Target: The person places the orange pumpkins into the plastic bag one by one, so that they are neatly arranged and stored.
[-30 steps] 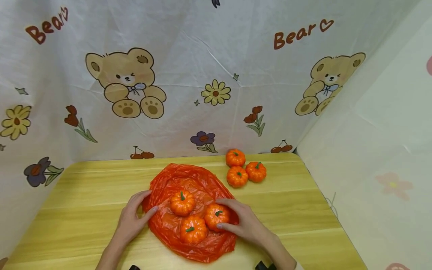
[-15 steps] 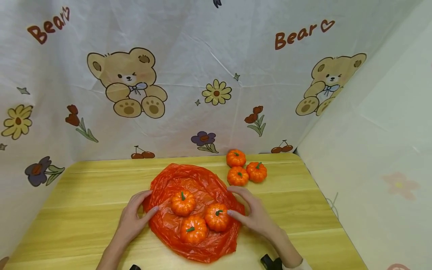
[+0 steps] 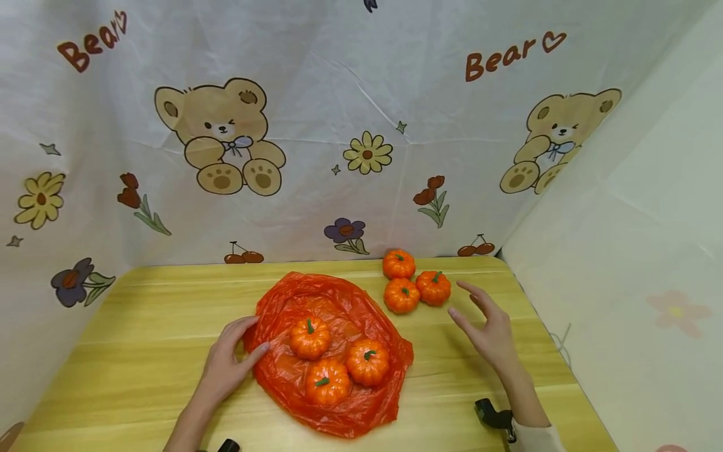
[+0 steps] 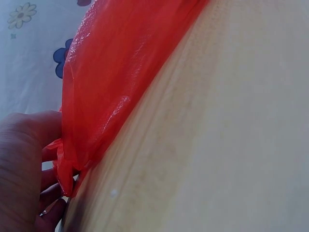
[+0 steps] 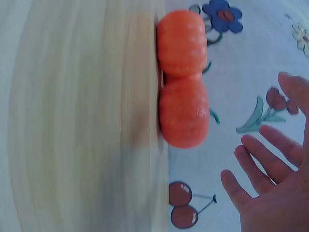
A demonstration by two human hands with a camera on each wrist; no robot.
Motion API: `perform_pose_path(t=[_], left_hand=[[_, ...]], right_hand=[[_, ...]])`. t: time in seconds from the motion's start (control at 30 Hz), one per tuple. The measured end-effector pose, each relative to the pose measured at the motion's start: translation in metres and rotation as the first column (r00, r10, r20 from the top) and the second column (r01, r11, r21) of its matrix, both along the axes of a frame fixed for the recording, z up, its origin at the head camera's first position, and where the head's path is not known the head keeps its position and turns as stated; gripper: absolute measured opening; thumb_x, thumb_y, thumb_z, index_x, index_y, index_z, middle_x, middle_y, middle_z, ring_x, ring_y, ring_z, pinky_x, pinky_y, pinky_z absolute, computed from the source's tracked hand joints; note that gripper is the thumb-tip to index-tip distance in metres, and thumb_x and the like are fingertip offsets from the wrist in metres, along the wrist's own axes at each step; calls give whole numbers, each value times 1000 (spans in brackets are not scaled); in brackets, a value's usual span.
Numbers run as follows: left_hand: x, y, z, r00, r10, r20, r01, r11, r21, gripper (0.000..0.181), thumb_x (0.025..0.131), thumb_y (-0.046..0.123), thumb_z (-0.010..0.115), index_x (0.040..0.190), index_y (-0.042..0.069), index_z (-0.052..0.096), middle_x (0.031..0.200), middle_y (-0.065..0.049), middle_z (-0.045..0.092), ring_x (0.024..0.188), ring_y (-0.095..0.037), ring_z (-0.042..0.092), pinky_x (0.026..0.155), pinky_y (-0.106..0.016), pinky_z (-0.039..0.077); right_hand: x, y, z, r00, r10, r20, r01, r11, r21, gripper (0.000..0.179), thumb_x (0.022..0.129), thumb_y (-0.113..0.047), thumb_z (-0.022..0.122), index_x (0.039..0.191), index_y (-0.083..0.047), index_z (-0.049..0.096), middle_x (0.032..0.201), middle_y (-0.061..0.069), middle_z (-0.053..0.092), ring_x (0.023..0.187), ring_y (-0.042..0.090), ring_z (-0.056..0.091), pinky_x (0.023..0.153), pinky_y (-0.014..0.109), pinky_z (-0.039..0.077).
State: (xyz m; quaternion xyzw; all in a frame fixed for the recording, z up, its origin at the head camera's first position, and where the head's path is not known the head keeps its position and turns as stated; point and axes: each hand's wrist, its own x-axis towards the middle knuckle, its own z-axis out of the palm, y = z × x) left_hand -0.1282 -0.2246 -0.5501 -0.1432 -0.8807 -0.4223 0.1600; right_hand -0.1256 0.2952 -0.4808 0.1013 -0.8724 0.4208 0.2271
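Observation:
A thin red plastic bag (image 3: pixel 339 304) lies spread open on the table with three small orange pumpkins inside: one at the back (image 3: pixel 310 338), one at the front (image 3: pixel 327 382) and one at the right (image 3: pixel 368 362). My left hand (image 3: pixel 226 361) holds the bag's left edge, thumb over the rim; in the left wrist view red film (image 4: pixel 111 82) bunches between thumb and fingers. My right hand (image 3: pixel 494 329) hovers with spread fingers just right of the nearest of three more pumpkins (image 3: pixel 433 288), touching none. Two pumpkins (image 5: pixel 184 112) show beside the hand in the right wrist view.
The other two loose pumpkins, one at the back (image 3: pixel 398 264) and one in front of it (image 3: pixel 401 295), sit close together near the table's rear edge. A cloth (image 3: pixel 316 207) printed with bears hangs behind the wooden table (image 3: pixel 158 314). A pale wall covering rises at the right.
My right hand has left the right-hand pumpkin in the bag and moved right and back toward the loose pumpkins. My left hand stays at the bag's edge.

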Motion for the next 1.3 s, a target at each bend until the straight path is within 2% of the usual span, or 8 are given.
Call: perform_pose_path(t=[0.23, 0.37, 0.5, 0.8, 1.1, 1.3], left_hand=[[-1, 0, 0, 1000, 2, 2, -2, 1000, -4, 57, 88, 19, 87, 139, 6, 65, 140, -18, 64, 133, -38, 55, 107, 3, 19], [0, -1, 0, 1000, 12, 18, -12, 1000, 0, 57, 89, 20, 87, 139, 8, 65, 141, -16, 63, 133, -37, 55, 107, 3, 19], [2, -2, 1, 999, 22, 34, -22, 1000, -2, 57, 89, 22, 86, 140, 8, 64, 142, -15, 63, 134, -37, 55, 106, 3, 18], [4, -5, 2, 1000, 25, 17, -25, 1000, -7, 56, 88, 19, 87, 138, 6, 65, 140, -18, 64, 132, -37, 55, 106, 4, 18], [4, -5, 4, 1000, 21, 1, -21, 1000, -5, 56, 87, 17, 87, 137, 6, 65, 139, -17, 64, 131, -37, 55, 106, 4, 18], [2, 0, 3, 1000, -5, -3, 5, 1000, -3, 56, 88, 17, 87, 138, 5, 65, 139, -19, 64, 132, -38, 55, 108, 3, 19]], right_hand=[[-4, 16, -6, 999, -27, 20, 27, 1000, -6, 58, 93, -11, 81, 146, -21, 61, 146, 8, 64, 139, 30, 56, 114, 11, 39], [-10, 19, -6, 998, -32, 48, 31, 999, 16, 60, 93, -11, 82, 148, -20, 59, 148, 8, 63, 140, 31, 55, 118, 26, 43], [-17, 22, -6, 997, -37, 74, 36, 999, 19, 62, 93, -10, 81, 150, -14, 57, 150, 14, 61, 140, 36, 54, 117, 44, 45], [-42, 13, -11, 985, 10, 174, 0, 998, -55, 63, 98, -21, 78, 154, -8, 51, 155, 20, 54, 146, 39, 47, 117, 63, 41], [-71, -6, -18, 958, 45, 284, -12, 993, -118, 69, 98, -26, 78, 157, -8, 47, 160, 20, 48, 150, 41, 42, 120, 60, 39], [-76, -7, -22, 950, 40, 311, -3, 993, -121, 69, 97, -23, 79, 156, -6, 47, 158, 19, 50, 149, 39, 43, 124, 57, 35]])
